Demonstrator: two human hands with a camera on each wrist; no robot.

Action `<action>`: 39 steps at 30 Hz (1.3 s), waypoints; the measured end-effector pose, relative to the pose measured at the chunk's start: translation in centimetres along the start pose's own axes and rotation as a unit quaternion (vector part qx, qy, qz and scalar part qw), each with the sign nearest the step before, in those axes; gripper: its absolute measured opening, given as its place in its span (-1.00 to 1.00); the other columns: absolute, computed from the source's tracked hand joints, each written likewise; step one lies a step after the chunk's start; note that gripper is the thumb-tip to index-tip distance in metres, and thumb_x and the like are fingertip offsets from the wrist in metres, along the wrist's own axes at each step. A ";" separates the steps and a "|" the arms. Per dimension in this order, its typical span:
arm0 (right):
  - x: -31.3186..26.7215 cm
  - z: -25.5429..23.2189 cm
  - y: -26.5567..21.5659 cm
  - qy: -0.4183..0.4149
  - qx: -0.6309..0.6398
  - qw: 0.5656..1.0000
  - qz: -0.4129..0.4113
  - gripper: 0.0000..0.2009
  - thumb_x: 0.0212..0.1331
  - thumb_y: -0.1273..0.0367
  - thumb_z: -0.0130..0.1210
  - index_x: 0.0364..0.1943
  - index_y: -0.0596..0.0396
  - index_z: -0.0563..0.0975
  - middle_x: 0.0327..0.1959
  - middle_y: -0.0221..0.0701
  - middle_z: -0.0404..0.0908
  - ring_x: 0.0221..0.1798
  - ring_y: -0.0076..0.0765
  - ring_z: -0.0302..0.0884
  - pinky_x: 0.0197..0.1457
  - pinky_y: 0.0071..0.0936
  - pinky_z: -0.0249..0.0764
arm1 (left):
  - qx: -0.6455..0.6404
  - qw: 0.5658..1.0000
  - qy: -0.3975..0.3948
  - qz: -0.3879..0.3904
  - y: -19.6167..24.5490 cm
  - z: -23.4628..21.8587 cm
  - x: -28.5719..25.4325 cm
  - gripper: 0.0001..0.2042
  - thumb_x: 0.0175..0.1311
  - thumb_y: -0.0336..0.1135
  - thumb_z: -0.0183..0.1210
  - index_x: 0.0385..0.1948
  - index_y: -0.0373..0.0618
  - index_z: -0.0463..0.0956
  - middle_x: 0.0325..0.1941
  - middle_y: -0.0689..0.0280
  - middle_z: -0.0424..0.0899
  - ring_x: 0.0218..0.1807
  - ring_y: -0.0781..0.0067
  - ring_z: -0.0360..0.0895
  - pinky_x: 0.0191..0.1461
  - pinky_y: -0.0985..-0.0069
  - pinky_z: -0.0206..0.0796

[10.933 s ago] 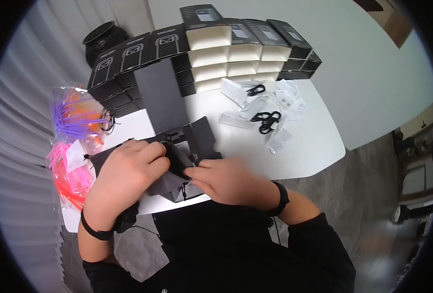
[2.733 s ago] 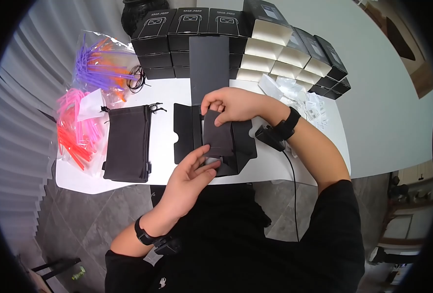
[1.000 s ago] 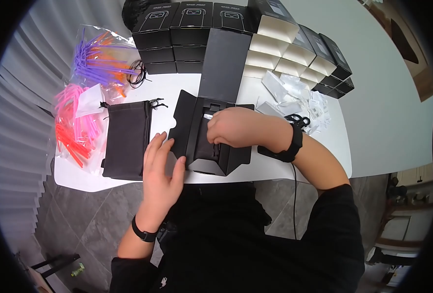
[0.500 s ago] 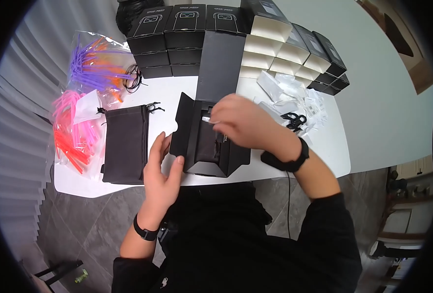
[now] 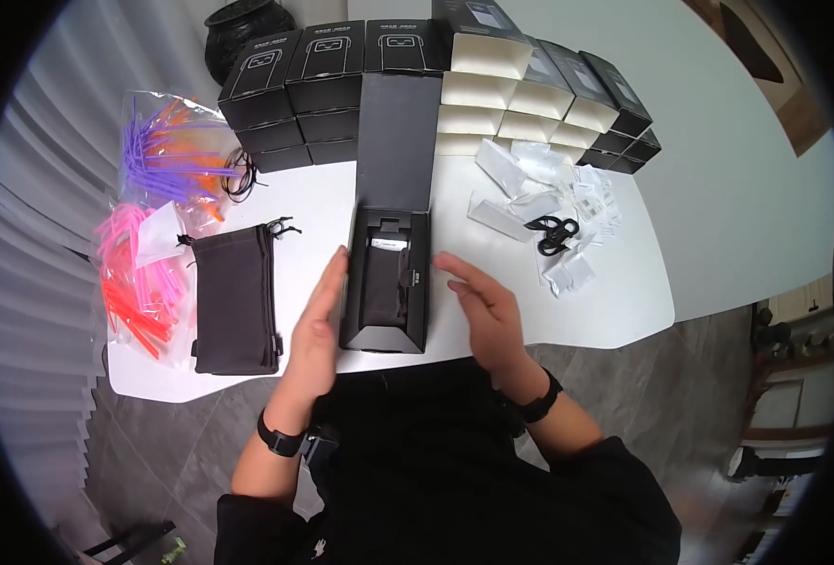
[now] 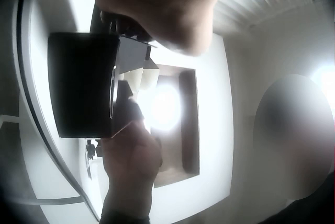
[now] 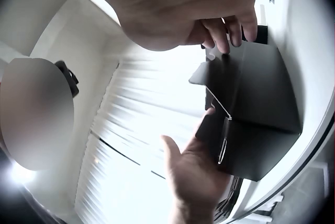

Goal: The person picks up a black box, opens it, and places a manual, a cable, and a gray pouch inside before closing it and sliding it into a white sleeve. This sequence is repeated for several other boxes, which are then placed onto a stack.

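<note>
In the head view a black carton (image 5: 389,340) stands at the table's front edge, its long lid (image 5: 395,141) raised at the back. Inside lies a dark folded cloth piece (image 5: 384,287), with a white label (image 5: 389,244) near the far end. My left hand (image 5: 315,330) lies along the carton's left side, fingers straight. At the right side is my right hand (image 5: 490,320), fingers extended towards the carton wall. In the right wrist view, its fingertips are at the carton (image 7: 261,83), and the left hand (image 7: 196,177) touches a flap (image 7: 212,130).
Black drawstring pouches (image 5: 235,301) lie stacked on the left. Beyond them are bags of purple and orange sticks (image 5: 172,155) and pink and red ones (image 5: 139,282). Stacked black boxes (image 5: 328,56) line the back. Coiled black cables (image 5: 554,235) and white packets (image 5: 500,217) lie right.
The right hand pressed the dark cloth piece down into the carton, then withdrew to its right side. The side flaps, spread outwards before, now stand up. The left hand stayed at the left.
</note>
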State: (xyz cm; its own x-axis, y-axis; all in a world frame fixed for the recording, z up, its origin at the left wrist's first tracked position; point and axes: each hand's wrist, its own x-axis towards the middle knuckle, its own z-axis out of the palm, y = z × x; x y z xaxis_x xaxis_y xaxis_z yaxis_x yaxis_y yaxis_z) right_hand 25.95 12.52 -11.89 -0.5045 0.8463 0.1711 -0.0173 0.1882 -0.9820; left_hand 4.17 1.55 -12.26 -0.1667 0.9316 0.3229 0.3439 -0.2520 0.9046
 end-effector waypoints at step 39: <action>-0.6 0.0 -1.9 -0.011 -0.204 0.972 -0.113 -0.50 0.06 0.66 0.08 0.18 0.14 0.54 0.24 -0.01 0.53 0.32 0.11 0.49 0.34 -0.22 0.43 | 0.148 0.981 0.111 0.049 1.0 2.7 -1.7 -0.33 0.02 -0.41 0.47 0.24 -0.34 0.42 0.20 -0.13 0.56 0.26 -0.06 0.54 0.30 0.25 0.37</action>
State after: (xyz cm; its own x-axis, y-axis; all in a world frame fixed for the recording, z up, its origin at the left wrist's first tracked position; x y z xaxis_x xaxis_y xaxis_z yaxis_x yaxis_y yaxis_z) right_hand 26.31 11.69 -10.12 -0.5456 0.7503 0.3733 0.2114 0.5542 -0.8051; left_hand 7.36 0.38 -12.64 -0.3061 0.8181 0.4869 0.6163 -0.2195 0.7563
